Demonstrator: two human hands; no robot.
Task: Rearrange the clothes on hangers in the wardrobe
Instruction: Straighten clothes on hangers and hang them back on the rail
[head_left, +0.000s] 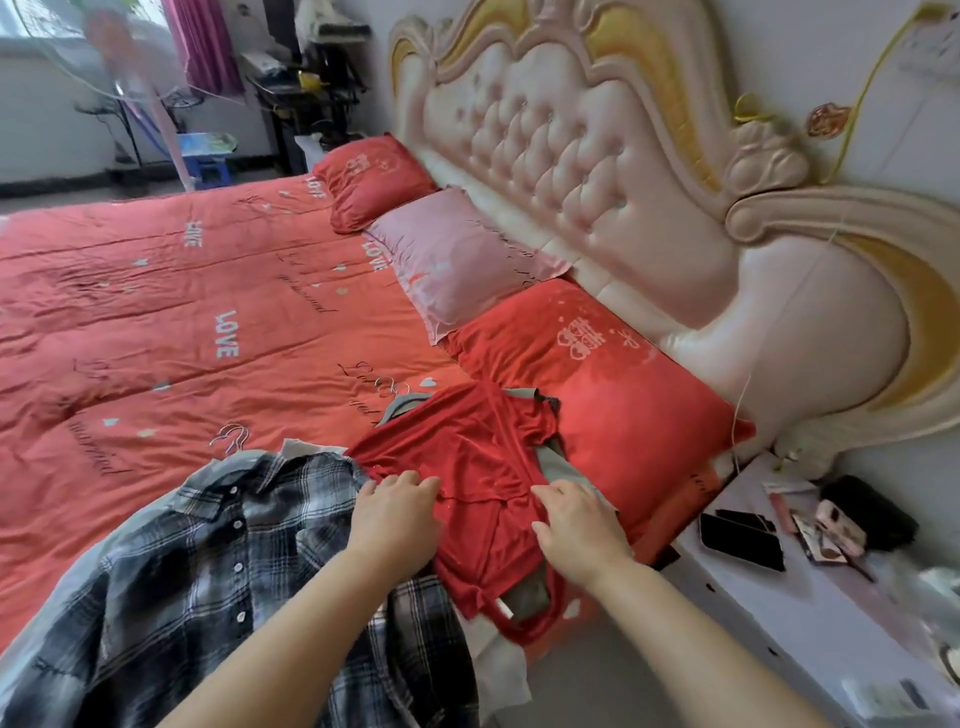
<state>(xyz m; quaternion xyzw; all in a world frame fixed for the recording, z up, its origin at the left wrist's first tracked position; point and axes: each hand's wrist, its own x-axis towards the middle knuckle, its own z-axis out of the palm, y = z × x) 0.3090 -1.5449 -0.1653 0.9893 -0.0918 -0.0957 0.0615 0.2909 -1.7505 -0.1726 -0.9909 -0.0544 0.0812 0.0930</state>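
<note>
Left hand (396, 514) fingers straight and side by side, flat on red garment (467, 447). Right hand (577, 530) fingers flat on the same garment, thumb splayed out. Neither pinches. Garment lies over a grey garment (531, 597) at the near edge of the red quilt (156, 312), just beside plaid shirt (208, 545) with wire hanger hooks (232, 436). Red pillow (613, 410) behind, phones (743, 540) on nightstand (810, 623).

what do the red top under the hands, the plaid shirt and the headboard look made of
Red short-sleeved top: thin soft knit, probably jersey, faint sheen; it drapes in fine wrinkles.
Black-and-white plaid button shirt: matte woven cloth, likely cotton or flannel; stiff collar, pale buttons.
Pink tufted headboard: glossy padded leather or imitation; button dimples catch light.
</note>
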